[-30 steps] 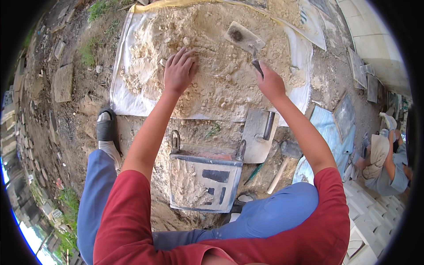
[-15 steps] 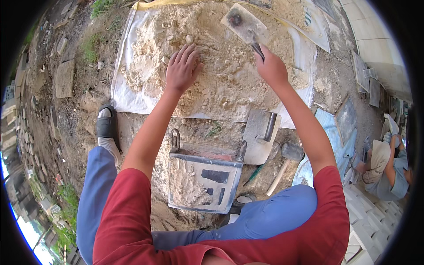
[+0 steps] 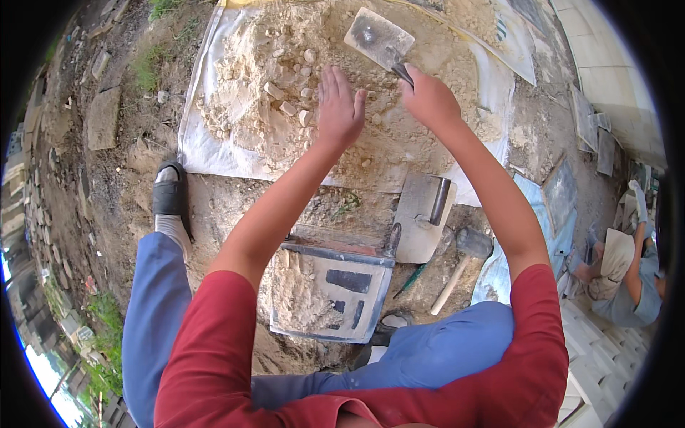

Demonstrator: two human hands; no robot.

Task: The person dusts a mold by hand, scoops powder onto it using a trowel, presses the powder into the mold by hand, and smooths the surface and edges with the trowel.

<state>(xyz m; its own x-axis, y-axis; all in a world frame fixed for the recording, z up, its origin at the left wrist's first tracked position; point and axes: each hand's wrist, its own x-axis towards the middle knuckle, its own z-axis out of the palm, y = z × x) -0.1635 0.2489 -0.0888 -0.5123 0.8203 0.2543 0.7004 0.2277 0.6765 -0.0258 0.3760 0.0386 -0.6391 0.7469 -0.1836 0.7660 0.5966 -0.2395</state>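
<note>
A person's two bare hands work over a mound of pale, crumbly soil [image 3: 250, 107] spread on a white sheet [image 3: 217, 158] on the ground. The right hand [image 3: 430, 100] is curled firmly around the dark handle of a flat trowel [image 3: 378, 36]. The trowel's rectangular blade lies over the soil just beyond that hand, up and to the left of it, and ahead and to the right of the left hand. Its long axis runs diagonally: the blade points away from the person and leftward, the handle back toward the person and rightward.

The left hand [image 3: 341, 110] is flattened, fingers straight and close together, thumb apart, grasping nothing visible. It is at the soil beside several small stones [image 3: 287, 108]; whether its lower edge touches is hard to tell.

Nearer the person sits a rectangular, dark-rimmed frame [image 3: 389, 265] with dark rectangular patches on its pale face; sandy soil covers its left part. To its right lie a wider plate trowel [image 3: 414, 239], a green-handled tool [image 3: 409, 280] and a mallet [image 3: 474, 243].
</note>
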